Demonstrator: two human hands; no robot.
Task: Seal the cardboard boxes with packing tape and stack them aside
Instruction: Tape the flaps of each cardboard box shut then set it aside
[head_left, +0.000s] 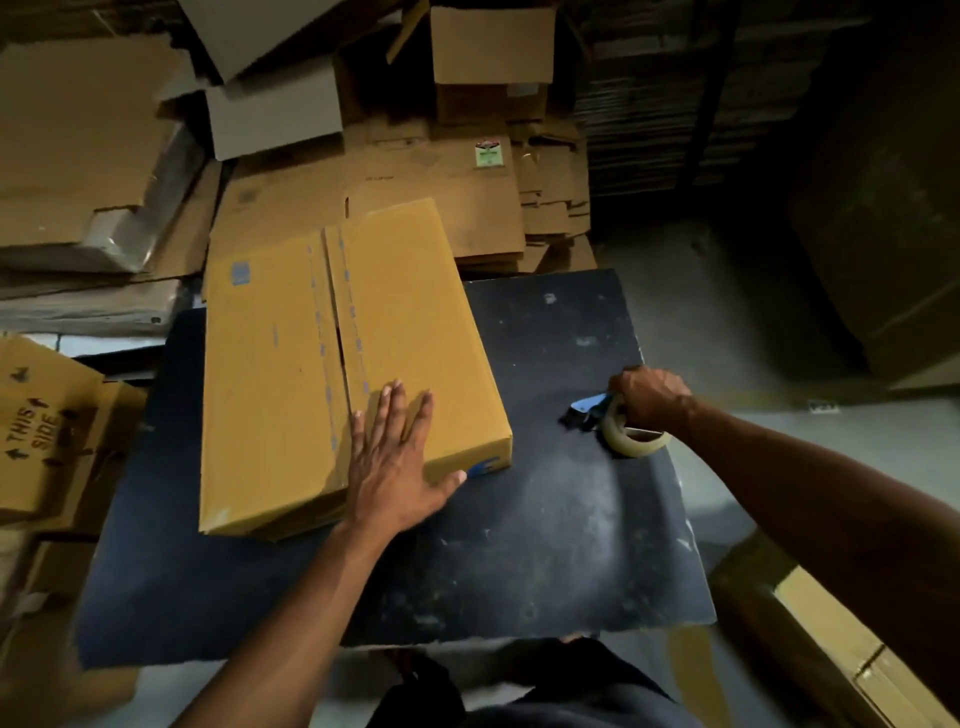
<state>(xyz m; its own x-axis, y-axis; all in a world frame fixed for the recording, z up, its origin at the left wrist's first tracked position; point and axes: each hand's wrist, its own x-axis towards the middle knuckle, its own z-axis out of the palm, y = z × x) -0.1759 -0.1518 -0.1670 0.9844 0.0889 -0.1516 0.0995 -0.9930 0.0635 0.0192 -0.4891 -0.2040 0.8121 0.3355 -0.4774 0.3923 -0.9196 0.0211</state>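
Observation:
A yellow-brown cardboard box (291, 374) lies on the left half of a dark table (545, 545), its two top flaps meeting along a centre seam with a narrow gap. My left hand (395, 457) rests flat on the box's near right corner, fingers spread. At the table's right edge my right hand (649, 397) grips the handle of a tape dispenser (618, 423) with a blue blade guard and a roll of clear tape; the dispenser rests on the table, apart from the box.
Flattened cardboard sheets and boxes (415, 197) are piled behind the table and to the left. A printed "THIS SIDE" box (41, 431) stands at the left edge. Another box (841, 649) sits low on the right. Bare floor (701, 312) lies right of the table.

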